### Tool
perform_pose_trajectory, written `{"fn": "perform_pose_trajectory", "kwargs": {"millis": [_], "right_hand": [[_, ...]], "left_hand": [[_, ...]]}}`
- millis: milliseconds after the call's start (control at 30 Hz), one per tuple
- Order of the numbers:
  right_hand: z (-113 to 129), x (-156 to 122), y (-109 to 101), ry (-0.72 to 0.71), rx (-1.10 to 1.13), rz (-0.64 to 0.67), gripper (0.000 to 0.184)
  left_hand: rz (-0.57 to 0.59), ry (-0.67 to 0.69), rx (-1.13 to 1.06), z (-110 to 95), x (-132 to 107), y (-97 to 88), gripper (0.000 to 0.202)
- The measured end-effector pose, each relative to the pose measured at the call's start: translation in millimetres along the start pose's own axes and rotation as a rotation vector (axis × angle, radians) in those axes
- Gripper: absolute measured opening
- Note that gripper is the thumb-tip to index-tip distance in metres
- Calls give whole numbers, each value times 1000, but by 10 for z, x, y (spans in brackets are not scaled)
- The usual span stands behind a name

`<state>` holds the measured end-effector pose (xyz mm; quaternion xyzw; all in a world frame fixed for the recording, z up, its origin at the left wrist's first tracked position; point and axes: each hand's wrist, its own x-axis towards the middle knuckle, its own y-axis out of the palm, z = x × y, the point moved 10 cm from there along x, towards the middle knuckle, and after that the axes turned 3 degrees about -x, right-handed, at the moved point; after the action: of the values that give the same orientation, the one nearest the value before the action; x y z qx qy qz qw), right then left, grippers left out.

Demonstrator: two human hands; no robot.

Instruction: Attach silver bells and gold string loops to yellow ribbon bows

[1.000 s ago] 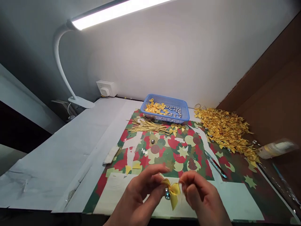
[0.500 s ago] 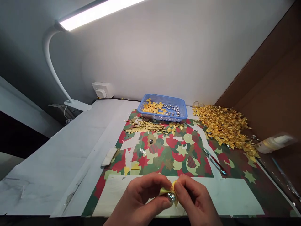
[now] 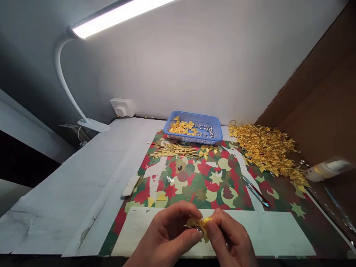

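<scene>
Between my two hands is a gold ribbon bow (image 3: 206,223) with a small silver bell (image 3: 199,229) at its underside. My left hand (image 3: 172,233) pinches the bell and the bow's left side between thumb and fingers. On the other side, my right hand (image 3: 228,234) grips the right loop between thumb and forefinger. The left thumb hides part of the bell. Both hands are over a pale sheet (image 3: 275,226) at the table's front.
A blue basket (image 3: 194,139) holds gold bows and silver bells. Gold twist ties (image 3: 175,150), a loose bell (image 3: 180,167), tweezers (image 3: 256,193), a white block (image 3: 130,186), a heap of gold bows (image 3: 267,146) and a glue bottle (image 3: 325,170) lie around. A lamp (image 3: 66,85) arches at left.
The bow has turned in my fingers, and more of its yellow ribbon shows. The bell is now more covered by the left thumb. The view has shifted slightly.
</scene>
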<state>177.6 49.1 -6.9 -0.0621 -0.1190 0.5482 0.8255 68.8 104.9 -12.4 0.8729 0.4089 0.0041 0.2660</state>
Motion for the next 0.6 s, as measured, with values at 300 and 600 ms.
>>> {"fn": "perform_pose_trajectory", "kwargs": {"millis": [300, 600], "right_hand": [[-65, -8, 45, -51, -39, -18, 43], [-288, 177, -177, 54, 30, 72, 44]], "left_hand": [[-96, -111, -44, 125, 35, -55, 16], [-138, -103, 49, 43, 50, -133, 19]]}}
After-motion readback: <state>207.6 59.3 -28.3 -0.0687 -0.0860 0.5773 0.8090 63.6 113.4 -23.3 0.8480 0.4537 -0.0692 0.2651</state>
